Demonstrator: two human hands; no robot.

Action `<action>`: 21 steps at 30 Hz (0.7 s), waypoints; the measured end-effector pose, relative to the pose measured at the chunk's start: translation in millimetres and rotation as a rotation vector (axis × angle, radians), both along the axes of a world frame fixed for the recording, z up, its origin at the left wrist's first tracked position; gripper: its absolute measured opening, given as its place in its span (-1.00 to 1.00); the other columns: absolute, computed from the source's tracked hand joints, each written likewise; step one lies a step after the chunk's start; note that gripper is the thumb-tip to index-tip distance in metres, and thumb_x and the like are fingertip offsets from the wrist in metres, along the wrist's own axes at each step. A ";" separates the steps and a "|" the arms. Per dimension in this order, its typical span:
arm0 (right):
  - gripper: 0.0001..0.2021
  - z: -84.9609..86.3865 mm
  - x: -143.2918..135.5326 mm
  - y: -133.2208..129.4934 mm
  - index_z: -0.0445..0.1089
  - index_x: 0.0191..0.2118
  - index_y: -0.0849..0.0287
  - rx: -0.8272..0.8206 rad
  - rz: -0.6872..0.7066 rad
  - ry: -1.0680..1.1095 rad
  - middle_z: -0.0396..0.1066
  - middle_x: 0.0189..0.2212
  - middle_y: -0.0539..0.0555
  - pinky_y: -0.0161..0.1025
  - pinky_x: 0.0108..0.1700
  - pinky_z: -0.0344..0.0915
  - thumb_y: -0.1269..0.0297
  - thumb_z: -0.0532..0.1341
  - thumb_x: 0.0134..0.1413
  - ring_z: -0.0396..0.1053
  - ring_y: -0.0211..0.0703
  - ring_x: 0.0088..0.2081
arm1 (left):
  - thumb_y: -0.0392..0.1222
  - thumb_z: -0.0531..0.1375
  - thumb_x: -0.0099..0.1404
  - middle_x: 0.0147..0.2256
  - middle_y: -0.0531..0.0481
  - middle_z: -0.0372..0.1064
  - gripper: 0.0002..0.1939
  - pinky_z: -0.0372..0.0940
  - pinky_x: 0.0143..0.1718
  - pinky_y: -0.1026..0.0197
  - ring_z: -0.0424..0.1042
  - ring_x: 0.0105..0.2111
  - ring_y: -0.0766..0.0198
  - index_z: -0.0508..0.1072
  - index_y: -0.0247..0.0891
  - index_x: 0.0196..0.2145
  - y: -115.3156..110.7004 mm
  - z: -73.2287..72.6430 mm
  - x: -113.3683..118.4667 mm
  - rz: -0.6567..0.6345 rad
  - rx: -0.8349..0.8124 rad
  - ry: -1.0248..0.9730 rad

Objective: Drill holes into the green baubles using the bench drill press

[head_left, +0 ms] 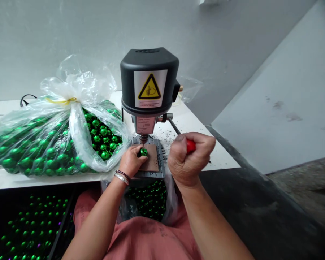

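A shiny green ball (143, 152) rests on a brown board (152, 163) on the base of a small bench drill press (149, 86). My left hand (131, 160) pinches the ball between thumb and fingers, right under the chuck (143, 138). The thin drill bit comes down to the top of the ball; whether it is inside cannot be made out. My right hand (189, 155) is closed around the red knob (190, 146) on the end of the drill press's feed lever (174, 126).
A clear plastic bag (81, 151) of green balls, tied with yellow string, lies torn at left. Another open bag (171, 195) with green balls sits below the table edge. More green balls (29, 231) fill a dark container at lower left. Dark shavings litter the white table (219, 159).
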State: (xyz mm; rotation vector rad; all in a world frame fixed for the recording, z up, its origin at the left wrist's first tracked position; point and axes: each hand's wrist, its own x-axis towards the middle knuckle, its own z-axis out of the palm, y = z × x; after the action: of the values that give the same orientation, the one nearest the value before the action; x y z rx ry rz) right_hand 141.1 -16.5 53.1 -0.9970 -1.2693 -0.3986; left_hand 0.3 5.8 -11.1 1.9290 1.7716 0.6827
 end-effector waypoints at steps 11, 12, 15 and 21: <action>-0.91 -1.6 -0.2 -0.7 0.15 -0.37 0.18 0.006 0.032 0.019 0.17 -0.52 -0.09 -0.41 -0.47 0.17 0.43 0.11 -0.02 0.17 -0.44 -0.52 | -0.18 0.23 0.07 -0.08 -0.11 0.40 -0.57 0.24 -0.02 0.15 0.39 -0.11 0.17 0.43 -0.26 -0.05 -1.5 -0.8 -0.9 0.013 -0.006 -0.013; -0.92 10.1 0.3 1.2 0.15 -0.40 0.18 0.002 -0.004 0.017 0.16 -0.53 -0.08 -0.41 -0.47 0.15 0.40 0.12 -0.01 0.15 -0.44 -0.53 | -0.19 0.23 0.07 -0.09 -0.10 0.41 -0.58 0.23 -0.02 0.15 0.39 -0.11 0.17 0.43 -0.25 -0.07 -1.4 -2.4 -1.3 0.014 0.006 -0.018; -0.87 50.0 2.5 11.1 0.13 -0.46 0.17 -0.100 -0.011 0.022 0.12 -0.58 -0.09 -0.38 -0.47 0.14 0.32 0.10 0.04 0.12 -0.42 -0.55 | -0.20 0.23 0.06 -0.10 -0.10 0.41 -0.59 0.22 0.00 0.14 0.38 -0.10 0.17 0.44 -0.25 -0.08 -2.7 -7.3 -2.4 0.027 0.053 -0.049; -0.82 84.3 6.6 26.3 0.04 -0.48 0.14 -0.330 0.062 0.061 0.12 -0.56 -0.09 -0.29 -0.32 0.22 0.27 0.06 0.08 0.21 -0.36 -0.46 | -0.22 0.21 0.08 -0.10 -0.13 0.38 -0.57 0.22 0.00 0.15 0.37 -0.12 0.20 0.42 -0.30 -0.06 -28.8 -0.1 -12.2 -0.037 0.054 -0.132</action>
State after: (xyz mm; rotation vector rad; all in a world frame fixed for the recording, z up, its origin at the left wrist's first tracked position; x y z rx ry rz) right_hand 147.6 9.8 137.4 -1.2336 -1.3323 -0.1102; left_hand -11.9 -23.1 -11.2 1.9004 1.6492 0.8331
